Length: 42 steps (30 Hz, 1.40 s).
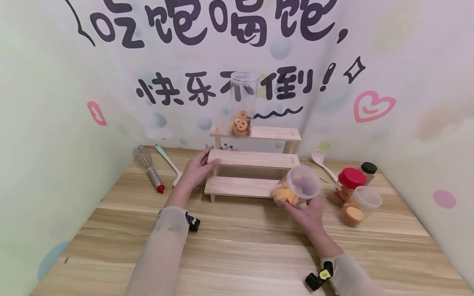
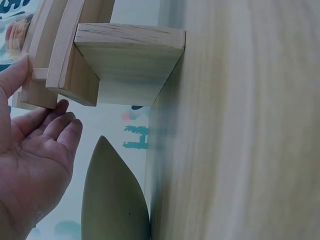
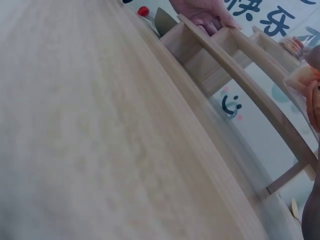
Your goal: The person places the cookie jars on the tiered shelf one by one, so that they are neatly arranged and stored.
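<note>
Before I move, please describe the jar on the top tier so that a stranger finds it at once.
Find the three-tier wooden rack by the lettered wall. On its top tier, left of centre, stands the tall clear jar. Cookies with holes lie low inside, and it stands there alone.

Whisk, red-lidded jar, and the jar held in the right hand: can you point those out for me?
Whisk (image 1: pixel 153 175): head view, on the upper part of its handle.
Red-lidded jar (image 1: pixel 350 181): head view, on its lid.
Held jar (image 1: pixel 292 187): head view, on its clear side wall.
</note>
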Available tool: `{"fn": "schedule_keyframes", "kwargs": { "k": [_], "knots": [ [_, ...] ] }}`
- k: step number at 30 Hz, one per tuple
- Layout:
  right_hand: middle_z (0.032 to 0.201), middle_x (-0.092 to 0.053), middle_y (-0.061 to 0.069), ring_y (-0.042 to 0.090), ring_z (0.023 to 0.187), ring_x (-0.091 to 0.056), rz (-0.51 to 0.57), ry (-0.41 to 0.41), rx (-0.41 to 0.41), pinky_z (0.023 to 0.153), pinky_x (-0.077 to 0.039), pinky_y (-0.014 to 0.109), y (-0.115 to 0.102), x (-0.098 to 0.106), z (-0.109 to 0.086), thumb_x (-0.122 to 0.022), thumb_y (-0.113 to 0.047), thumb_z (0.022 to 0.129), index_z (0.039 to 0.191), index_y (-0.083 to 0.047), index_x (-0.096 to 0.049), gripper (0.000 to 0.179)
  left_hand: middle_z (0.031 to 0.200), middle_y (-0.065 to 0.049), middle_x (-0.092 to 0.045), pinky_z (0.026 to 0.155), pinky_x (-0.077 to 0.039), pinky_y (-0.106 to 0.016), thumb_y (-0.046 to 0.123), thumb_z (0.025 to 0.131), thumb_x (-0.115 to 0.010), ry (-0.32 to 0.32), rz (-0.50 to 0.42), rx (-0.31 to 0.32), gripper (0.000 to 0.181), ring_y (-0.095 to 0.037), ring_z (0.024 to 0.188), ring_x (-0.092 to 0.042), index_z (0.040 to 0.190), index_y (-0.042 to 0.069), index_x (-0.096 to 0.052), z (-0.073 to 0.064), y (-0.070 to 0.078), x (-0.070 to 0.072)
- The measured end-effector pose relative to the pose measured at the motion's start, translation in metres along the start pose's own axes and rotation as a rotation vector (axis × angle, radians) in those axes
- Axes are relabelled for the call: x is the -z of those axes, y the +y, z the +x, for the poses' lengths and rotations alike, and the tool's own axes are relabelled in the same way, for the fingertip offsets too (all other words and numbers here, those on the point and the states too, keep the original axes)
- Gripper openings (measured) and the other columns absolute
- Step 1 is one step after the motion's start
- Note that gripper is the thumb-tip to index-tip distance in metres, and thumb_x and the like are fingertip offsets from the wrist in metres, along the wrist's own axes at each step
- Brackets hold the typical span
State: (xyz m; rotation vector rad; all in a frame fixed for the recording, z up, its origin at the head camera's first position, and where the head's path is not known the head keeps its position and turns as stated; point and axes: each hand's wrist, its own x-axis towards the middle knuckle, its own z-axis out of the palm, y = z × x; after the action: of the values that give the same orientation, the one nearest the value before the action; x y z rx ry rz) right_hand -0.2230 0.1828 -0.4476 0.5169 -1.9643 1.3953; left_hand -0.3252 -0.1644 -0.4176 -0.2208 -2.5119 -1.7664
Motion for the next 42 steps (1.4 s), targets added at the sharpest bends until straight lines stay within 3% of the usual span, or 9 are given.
{"fn": "schedule_keyframes", "kwargs": {
  "k": [6, 12, 16, 19, 22, 26, 31, 35, 42],
  "knots": [
    [0.121, -0.061, 0.03, 0.033, 0.112, -0.057, -0.004, 0.015, -0.029, 0.098, -0.043, 0.016, -0.001, -0.003, -0.001, -0.091, 0.01, 0.058, 0.13, 0.015, -0.051, 0.081, 0.162, -0.01, -0.032, 0.116, -0.036, -0.037, 0.052, 0.093, -0.069, -0.01, 0.019, -0.007, 0.081, -0.025, 0.146, -0.036, 0.158, 0.018, -0.034, 0.0, 0.0, -0.001],
    [0.122, -0.062, 0.022, 0.009, 0.11, -0.056, 0.018, 0.077, -0.053, 0.092, -0.045, 0.017, -0.013, -0.013, 0.014, -0.089, 0.008, 0.063, 0.132, 0.01, -0.051, 0.079, 0.162, -0.012, -0.032, 0.115, -0.037, -0.038, 0.051, 0.094, -0.068, -0.003, 0.032, -0.011, 0.08, -0.026, 0.146, -0.036, 0.159, 0.018, -0.033, -0.001, -0.001, -0.001],
    [0.126, -0.062, 0.017, 0.009, 0.114, -0.057, 0.051, 0.093, -0.069, 0.096, -0.047, 0.021, -0.027, -0.02, 0.047, -0.09, 0.005, 0.067, 0.135, 0.005, -0.05, 0.08, 0.162, -0.011, -0.032, 0.115, -0.038, -0.037, 0.052, 0.093, -0.069, -0.002, 0.025, -0.015, 0.081, -0.027, 0.145, -0.037, 0.158, 0.018, -0.035, 0.0, 0.0, 0.0],
    [0.127, -0.063, 0.012, 0.015, 0.114, -0.059, 0.104, 0.083, -0.132, 0.096, -0.05, 0.025, -0.034, -0.022, 0.078, -0.092, -0.005, 0.07, 0.139, -0.005, -0.05, 0.08, 0.162, -0.011, -0.032, 0.115, -0.038, -0.037, 0.052, 0.092, -0.07, -0.01, 0.017, -0.017, 0.082, -0.026, 0.145, -0.037, 0.158, 0.017, -0.035, 0.001, 0.0, 0.001],
    [0.125, -0.063, 0.008, 0.019, 0.106, -0.062, 0.168, 0.105, -0.246, 0.085, -0.056, 0.024, -0.04, -0.026, 0.108, -0.093, -0.021, 0.073, 0.135, -0.015, -0.052, 0.075, 0.162, -0.012, -0.032, 0.115, -0.037, -0.038, 0.051, 0.093, -0.069, -0.006, 0.009, -0.029, 0.082, -0.027, 0.145, -0.036, 0.158, 0.015, -0.035, 0.001, 0.0, 0.001],
    [0.13, -0.059, 0.005, 0.022, 0.102, -0.064, 0.252, 0.207, -0.37, 0.073, -0.06, 0.024, -0.048, -0.033, 0.132, -0.092, -0.035, 0.073, 0.131, -0.016, -0.051, 0.074, 0.161, -0.014, -0.032, 0.115, -0.037, -0.039, 0.046, 0.094, -0.069, 0.008, 0.0, -0.034, 0.079, -0.028, 0.145, -0.036, 0.158, 0.014, -0.035, -0.001, 0.0, -0.002],
    [0.132, -0.056, 0.01, 0.02, 0.109, -0.062, 0.254, 0.273, -0.391, 0.083, -0.058, 0.025, -0.042, -0.04, 0.132, -0.093, -0.029, 0.073, 0.137, -0.015, -0.045, 0.082, 0.162, -0.012, -0.03, 0.115, -0.037, -0.036, 0.05, 0.094, -0.069, -0.022, 0.012, -0.011, 0.081, -0.026, 0.145, -0.036, 0.158, 0.015, -0.034, -0.006, -0.002, -0.008],
    [0.136, -0.052, 0.015, 0.02, 0.118, -0.058, 0.278, 0.243, -0.354, 0.098, -0.053, 0.03, -0.032, -0.047, 0.133, -0.092, -0.024, 0.074, 0.142, -0.013, -0.039, 0.086, 0.161, -0.013, -0.032, 0.114, -0.038, -0.038, 0.051, 0.093, -0.069, 0.003, 0.017, -0.024, 0.081, -0.027, 0.145, -0.038, 0.158, 0.016, -0.035, -0.005, -0.001, -0.005],
    [0.133, -0.056, 0.006, 0.016, 0.116, -0.057, 0.175, 0.186, -0.376, 0.101, -0.05, 0.033, -0.024, -0.057, 0.133, -0.092, -0.029, 0.074, 0.144, -0.017, -0.037, 0.089, 0.161, -0.012, -0.032, 0.114, -0.039, -0.035, 0.051, 0.093, -0.069, 0.0, 0.013, -0.016, 0.08, -0.025, 0.145, -0.038, 0.158, 0.017, -0.036, -0.001, 0.0, 0.0]
  ]
}}
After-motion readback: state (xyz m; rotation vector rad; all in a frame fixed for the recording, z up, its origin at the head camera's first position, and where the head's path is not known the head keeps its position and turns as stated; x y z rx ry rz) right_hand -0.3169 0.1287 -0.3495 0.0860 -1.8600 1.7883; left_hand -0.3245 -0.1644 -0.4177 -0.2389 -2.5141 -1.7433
